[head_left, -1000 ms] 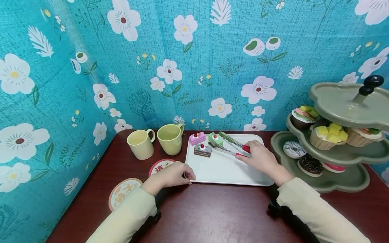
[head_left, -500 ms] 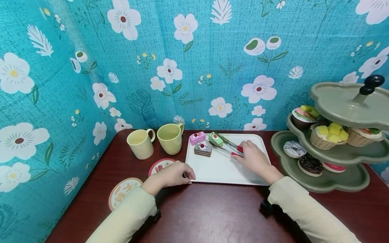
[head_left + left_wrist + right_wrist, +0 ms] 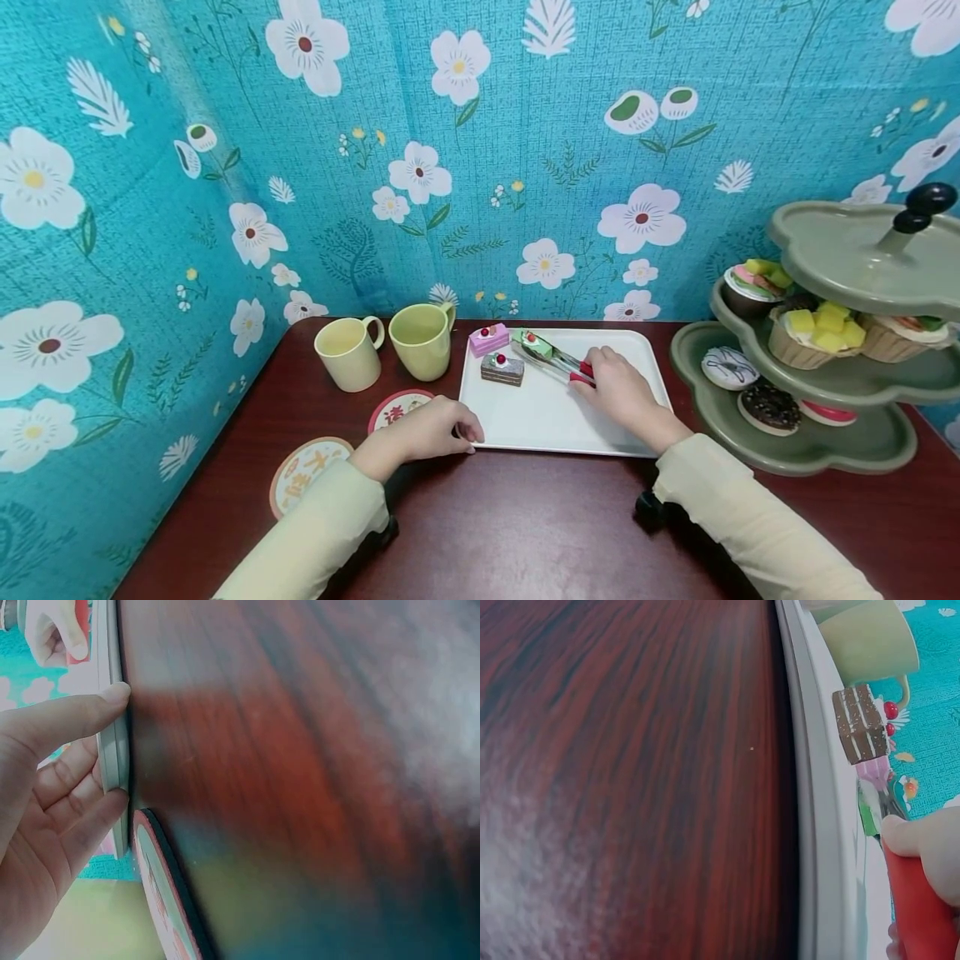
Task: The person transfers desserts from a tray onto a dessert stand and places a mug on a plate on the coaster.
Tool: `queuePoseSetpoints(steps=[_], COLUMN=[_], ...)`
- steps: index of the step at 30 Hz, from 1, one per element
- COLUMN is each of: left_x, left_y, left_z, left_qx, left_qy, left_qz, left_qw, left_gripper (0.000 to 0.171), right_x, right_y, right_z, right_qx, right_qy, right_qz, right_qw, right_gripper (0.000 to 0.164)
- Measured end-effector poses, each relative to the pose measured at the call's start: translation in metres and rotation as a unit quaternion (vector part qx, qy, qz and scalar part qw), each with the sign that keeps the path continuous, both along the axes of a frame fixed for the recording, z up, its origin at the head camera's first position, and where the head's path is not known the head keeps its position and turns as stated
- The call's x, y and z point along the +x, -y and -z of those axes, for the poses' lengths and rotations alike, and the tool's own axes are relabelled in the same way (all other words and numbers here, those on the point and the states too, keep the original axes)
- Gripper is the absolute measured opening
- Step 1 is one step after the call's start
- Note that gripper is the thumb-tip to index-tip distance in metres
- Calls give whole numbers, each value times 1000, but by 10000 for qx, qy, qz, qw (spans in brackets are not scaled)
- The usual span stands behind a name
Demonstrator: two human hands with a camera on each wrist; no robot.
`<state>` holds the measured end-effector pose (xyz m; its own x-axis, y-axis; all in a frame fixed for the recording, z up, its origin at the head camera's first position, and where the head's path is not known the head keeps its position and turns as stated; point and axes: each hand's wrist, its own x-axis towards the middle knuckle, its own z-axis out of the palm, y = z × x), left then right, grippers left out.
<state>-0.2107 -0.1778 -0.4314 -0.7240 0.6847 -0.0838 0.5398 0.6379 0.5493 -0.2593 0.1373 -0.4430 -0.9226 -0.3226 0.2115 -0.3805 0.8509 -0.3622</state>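
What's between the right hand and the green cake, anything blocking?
Only the tongs that the right hand grips, tips at the green cake; nothing else visible stands between. The brown cake and pink cake sit to its left on the tray.

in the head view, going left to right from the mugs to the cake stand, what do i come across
Yellow mug, green mug, pink cake, green cake, right hand, cake stand.
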Motion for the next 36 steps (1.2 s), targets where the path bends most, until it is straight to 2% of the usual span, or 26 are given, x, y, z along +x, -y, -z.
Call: queuePoseSetpoints(steps=[16, 31, 36], left_x=[2, 3, 2], left_y=[0, 1, 1], left_z=[0, -2, -2], left_qx=[-4, -14, 37], left_qy=[4, 27, 47], left_qz=[-37, -67, -43], left_qw=[10000, 10000, 10000], left_gripper=[11, 10, 10], right_x=[10, 22, 27], right_y=[-6, -23, -29], right_z=[-8, -18, -23], right_qx=[155, 456, 509], right_qy=[13, -182, -387], right_qz=[-1, -124, -189], right_qw=[9999, 9987, 9978], right_gripper=[32, 38, 37])
